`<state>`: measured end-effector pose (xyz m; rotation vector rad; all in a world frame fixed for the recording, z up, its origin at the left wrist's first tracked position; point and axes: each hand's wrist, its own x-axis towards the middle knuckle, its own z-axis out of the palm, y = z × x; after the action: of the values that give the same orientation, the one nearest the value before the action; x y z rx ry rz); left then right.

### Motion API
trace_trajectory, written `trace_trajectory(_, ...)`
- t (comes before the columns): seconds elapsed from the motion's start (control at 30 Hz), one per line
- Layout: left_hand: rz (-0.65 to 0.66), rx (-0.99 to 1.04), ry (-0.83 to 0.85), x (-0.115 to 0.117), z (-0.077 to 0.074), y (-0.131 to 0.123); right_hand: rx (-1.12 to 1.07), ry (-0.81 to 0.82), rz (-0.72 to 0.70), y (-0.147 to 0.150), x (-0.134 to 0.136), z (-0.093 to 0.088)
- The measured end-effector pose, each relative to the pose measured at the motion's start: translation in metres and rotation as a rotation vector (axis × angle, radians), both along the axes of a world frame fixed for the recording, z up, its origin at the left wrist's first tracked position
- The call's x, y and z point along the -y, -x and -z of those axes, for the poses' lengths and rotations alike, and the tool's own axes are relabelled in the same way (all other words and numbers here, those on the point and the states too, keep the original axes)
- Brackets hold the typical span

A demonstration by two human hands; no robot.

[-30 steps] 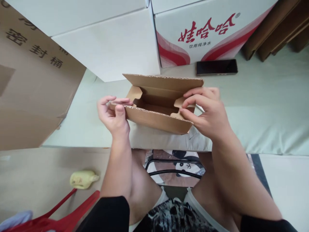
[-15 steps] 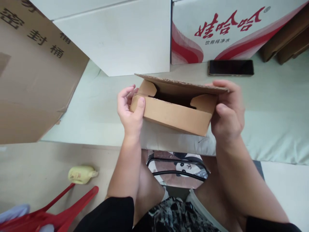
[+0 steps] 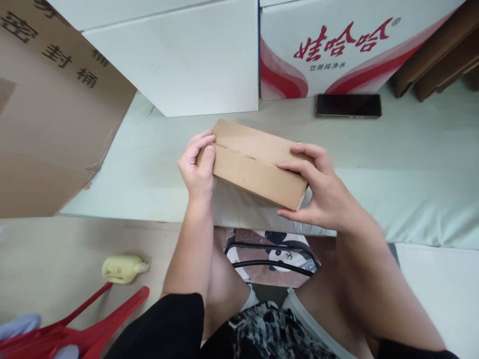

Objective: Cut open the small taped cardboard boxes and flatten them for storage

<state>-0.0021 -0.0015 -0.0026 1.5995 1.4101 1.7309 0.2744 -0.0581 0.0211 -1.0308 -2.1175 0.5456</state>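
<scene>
The left hand (image 3: 197, 172) has its grip closed round the left end of a small box (image 3: 254, 159), thumb flat on the front wall and fingers curled over the top. The right hand (image 3: 324, 192) clasps the right end, with the fingers spread across the lid and the thumb low by the near corner. The box sits at the centre of the frame, its lid down, held just above the near edge of a bed (image 3: 411, 164).

To seat the lid well, it looks best to press evenly along the front seam with both thumbs while the fingers brace the ends, since thin walls may buckle under a pinch at one spot.

The box is plain brown corrugated card, matte, long, shallow and sharp-edged. The bed's cover is pale green, smooth and soft-looking. A glossy black phone (image 3: 348, 105) lies flat at upper right. Behind stand a white carton (image 3: 179, 65) and a carton printed in red (image 3: 337, 55). A large brown carton (image 3: 48, 124) fills the upper left. A yellow bottle (image 3: 121, 268) lies on the floor at lower left.
</scene>
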Motion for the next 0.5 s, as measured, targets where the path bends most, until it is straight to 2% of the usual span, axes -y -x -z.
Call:
trace_trajectory(0.17, -0.035, 0.046, -0.034, -0.002, 0.001, -0.004, -0.128, -0.099, 0.089, 0.013, -0.004, 0.014)
trace_trajectory(0.27, 0.037, 0.136, -0.061, -0.004, 0.0, 0.0, -0.193, -0.13, 0.109, 0.013, -0.007, 0.015)
trace_trajectory(0.33, 0.098, 0.235, -0.046, -0.007, -0.001, 0.007, -0.291, -0.108, 0.181, 0.011, -0.01, 0.014)
trace_trajectory(0.4, 0.164, 0.339, 0.002, -0.01, -0.004, 0.015, -0.45, 0.011, 0.293, 0.007, -0.015, 0.012)
trace_trajectory(0.43, 0.208, 0.376, 0.047, -0.011, -0.006, 0.018, -0.555, 0.13, 0.341, 0.004, -0.017, 0.011)
trace_trajectory(0.5, 0.297, 0.422, 0.157, -0.009, -0.01, 0.02, -0.802, 0.482, 0.387, 0.0, -0.02, 0.006)
